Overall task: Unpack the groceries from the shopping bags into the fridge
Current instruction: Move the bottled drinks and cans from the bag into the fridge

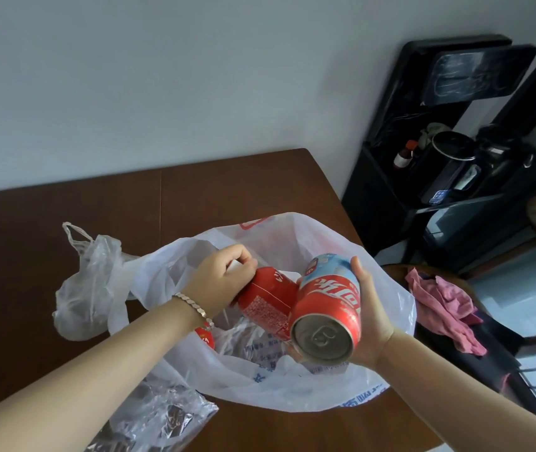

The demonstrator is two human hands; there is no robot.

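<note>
Bag (292, 243) open beneath both hands: left hand (221, 278) grips 1 red can (266, 301); right hand (371, 314), just beside it, wraps round blue-topped can (328, 298).

Soft, rather dim daylight - flat and cool on the wall (162, 76), brightest on the floor (514, 288) by the right edge. Shadows are faint. The desk (244, 184) bows and the black stand (423, 141) leans - wide-angle distortion. Detail is slightly soft throughout; a dull sheen lies on the can (322, 337) at its metal end.
</note>
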